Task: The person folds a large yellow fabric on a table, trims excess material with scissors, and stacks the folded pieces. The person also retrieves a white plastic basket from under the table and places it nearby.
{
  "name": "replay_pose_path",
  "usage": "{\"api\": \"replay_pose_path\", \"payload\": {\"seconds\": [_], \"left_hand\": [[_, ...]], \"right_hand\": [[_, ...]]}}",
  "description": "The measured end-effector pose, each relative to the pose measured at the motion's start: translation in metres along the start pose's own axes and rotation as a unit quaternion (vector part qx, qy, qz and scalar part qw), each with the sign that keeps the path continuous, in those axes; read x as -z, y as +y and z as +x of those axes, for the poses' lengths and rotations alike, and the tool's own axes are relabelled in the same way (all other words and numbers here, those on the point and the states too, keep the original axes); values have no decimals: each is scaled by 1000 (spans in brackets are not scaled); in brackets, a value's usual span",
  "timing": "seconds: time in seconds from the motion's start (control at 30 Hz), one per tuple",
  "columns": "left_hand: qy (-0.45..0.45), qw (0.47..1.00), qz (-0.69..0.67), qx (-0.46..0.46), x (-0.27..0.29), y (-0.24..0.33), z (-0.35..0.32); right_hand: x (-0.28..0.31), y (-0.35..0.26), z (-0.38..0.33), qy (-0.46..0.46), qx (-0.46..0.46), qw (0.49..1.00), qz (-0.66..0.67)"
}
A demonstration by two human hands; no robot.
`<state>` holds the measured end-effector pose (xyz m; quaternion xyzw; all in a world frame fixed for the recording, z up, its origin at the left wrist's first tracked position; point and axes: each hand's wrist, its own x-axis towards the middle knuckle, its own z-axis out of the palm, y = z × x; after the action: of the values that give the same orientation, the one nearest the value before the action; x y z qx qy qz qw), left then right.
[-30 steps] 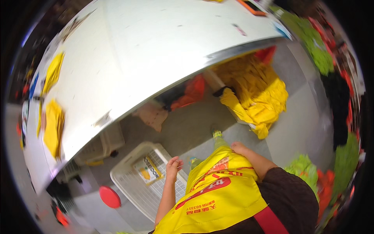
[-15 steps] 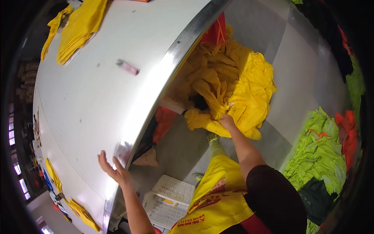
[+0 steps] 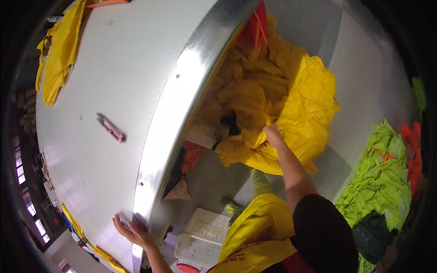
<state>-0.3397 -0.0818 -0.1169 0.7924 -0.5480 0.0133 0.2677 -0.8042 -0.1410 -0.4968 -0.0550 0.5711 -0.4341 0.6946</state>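
Right one of the hands (image 3: 274,135), fingertips indistinct in gripped yellow cloth (image 3: 310,107)

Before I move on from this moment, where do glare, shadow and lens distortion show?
Head view: glare whitens stretches of the table's metal edge, which bows under the fisheye; head view: shadow dulls the left part of the yellow cloth pile, its right part brightly lit; head view: corners go black.
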Motion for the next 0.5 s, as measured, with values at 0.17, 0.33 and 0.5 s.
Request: {"api": "replay_pose_path", "payload": {"seconds": [0.17,0.33,0.5], "left_hand": [[-5,996,75,-41,9,3,-6],[26,998,-33,-46,7,12,-9],[54,988,-61,-133,12,6,-6]], "right_hand": [[-36,-128,-144,-47,80,944,318],[-62,-251,-338,-127,384,889,216],[-121,-354,-525,-68,636,768,-31]]}}
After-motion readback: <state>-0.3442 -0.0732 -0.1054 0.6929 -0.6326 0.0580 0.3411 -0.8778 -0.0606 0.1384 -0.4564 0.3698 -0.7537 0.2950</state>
